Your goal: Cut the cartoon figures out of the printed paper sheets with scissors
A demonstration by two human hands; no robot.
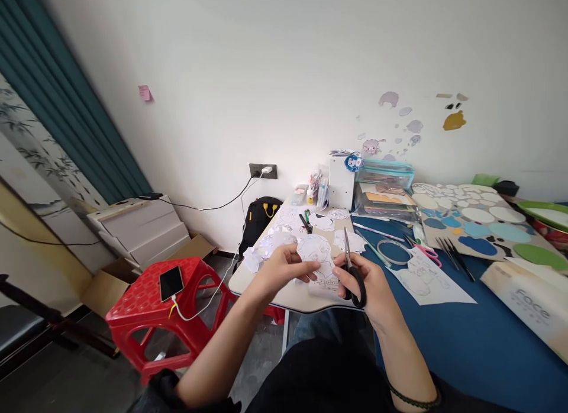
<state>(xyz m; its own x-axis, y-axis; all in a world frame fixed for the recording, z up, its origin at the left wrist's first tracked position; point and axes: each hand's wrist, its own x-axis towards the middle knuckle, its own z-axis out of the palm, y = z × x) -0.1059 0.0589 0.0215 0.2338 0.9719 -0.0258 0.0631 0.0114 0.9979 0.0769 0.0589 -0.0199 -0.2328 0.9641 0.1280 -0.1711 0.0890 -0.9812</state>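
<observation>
Left hand (284, 271): fingers pinched on the paper cutout (315, 247), covering part of its left and lower side.
Right hand (373, 280): fingers hooked in the handle loops of the scissors (347, 250).
Scissors detail: black handles, slim grey blades pointing up, just right of the cutout.
Cutout place: held over the near edge of the cream worktop (290, 296), between both hands.
Cutout colour: white paper, thin greyish pencil-like lines.
Cutout outline: rounded top, narrower toward the bottom, trimmed close around the drawing.
Cutout drawing: looks like a cartoon head; fine details too small to tell.
Below cutout: strip with rows of small dark marks; can't tell if attached.
Cream worktop: loose white scraps (273, 247) left of and beyond the left hand, more drawn pieces farther back.
Blue worktop (448, 336): to the right; drawing sheet (419, 277), pink-handled scissors (429, 255) near its upper edge.
Far left: red stool (142, 297), phone (171, 283) on it, white cable plugged in.
</observation>
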